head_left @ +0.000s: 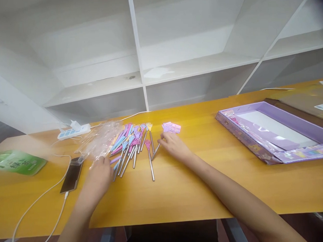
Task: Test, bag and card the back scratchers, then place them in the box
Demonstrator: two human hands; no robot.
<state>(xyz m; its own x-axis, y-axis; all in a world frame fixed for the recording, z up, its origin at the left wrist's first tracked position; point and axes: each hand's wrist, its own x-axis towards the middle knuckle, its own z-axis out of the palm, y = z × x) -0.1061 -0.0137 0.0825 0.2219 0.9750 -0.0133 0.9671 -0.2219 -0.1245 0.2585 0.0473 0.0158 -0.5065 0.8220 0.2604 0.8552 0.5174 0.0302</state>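
Bench (164,202) spread with scratchers (137,136) and packaging

The yellow, wood-toned bench runs out past both sides of the left grip (101,170) and right grip (173,144). Between the two lies the heap of scratchers, many with colored heads pointing away and metal rods toward the near edge. Pink-purple cards (173,127) lie just beyond the right grip. Well to its right sits a purple tray (241,141), with brown cardboard (304,100) behind. Crumpled clear wrappers (100,140) lie just beyond the left grip, a white power strip (69,133) past them. Left of that grip lie a dark phone (72,176), its white cable (44,193) looping over the near edge, and, farther out, a green pack (24,164).
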